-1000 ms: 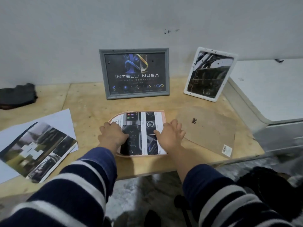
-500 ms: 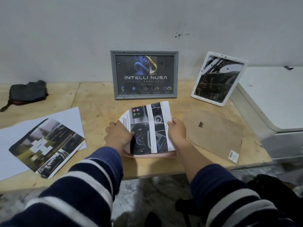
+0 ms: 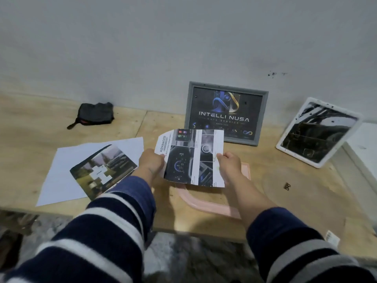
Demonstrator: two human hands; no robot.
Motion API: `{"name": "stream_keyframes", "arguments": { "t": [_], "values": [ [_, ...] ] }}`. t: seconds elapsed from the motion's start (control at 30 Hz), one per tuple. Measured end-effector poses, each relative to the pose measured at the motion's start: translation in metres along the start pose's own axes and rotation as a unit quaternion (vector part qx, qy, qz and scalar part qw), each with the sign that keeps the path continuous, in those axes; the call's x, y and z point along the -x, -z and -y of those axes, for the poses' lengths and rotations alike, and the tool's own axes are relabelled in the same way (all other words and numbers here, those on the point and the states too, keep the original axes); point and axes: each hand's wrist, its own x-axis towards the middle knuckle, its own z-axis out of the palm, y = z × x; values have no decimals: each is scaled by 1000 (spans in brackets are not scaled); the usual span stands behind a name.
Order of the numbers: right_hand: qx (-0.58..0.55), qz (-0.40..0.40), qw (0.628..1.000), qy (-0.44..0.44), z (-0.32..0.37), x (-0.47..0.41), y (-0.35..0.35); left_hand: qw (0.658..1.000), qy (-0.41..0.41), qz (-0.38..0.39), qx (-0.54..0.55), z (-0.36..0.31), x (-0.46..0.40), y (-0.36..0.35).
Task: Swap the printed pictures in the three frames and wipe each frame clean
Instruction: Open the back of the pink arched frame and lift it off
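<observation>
Both hands hold a printed car-interior picture [image 3: 191, 158] lifted above the pink frame [image 3: 206, 205], which lies flat on the wooden table. My left hand [image 3: 152, 162] pinches the print's left edge and my right hand [image 3: 229, 164] pinches its right edge. A grey frame [image 3: 225, 113] with a dark logo print leans on the wall behind. At the right a white frame [image 3: 318, 132] with a dark picture leans tilted. A landscape print [image 3: 103, 170] lies on white paper [image 3: 65, 172] at the left.
A dark folded cloth [image 3: 94, 114] lies at the back left near the wall. The brown backing board [image 3: 302, 186] with a small metal clip lies right of the pink frame. A white cabinet [image 3: 365, 152] borders the table on the right. The table's front edge runs below my arms.
The car-interior print has been lifted off the pink frame by both hands and raised toward me. The view has swung left, so the frames sit further right.
</observation>
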Motion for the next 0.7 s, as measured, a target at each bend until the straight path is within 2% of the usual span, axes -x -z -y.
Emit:
{"name": "stream_keyframes", "arguments": {
  "t": [0.13, 0.37, 0.57, 0.7],
  "values": [
    [-39, 36, 998, -32, 22, -4, -51, 999, 19, -32, 31, 14, -31, 37],
    [14, 108, 993, -46, 48, -24, -148, 995, 45, -68, 48, 38, -98, 98],
    [-23, 67, 996, -59, 60, -54, -208, 996, 45, -54, 61, 47, -161, 122],
    [-24, 30, 997, -62, 65, -78, -234, 1000, -10, -5, 10, 54, -192, 128]
  ]
}}
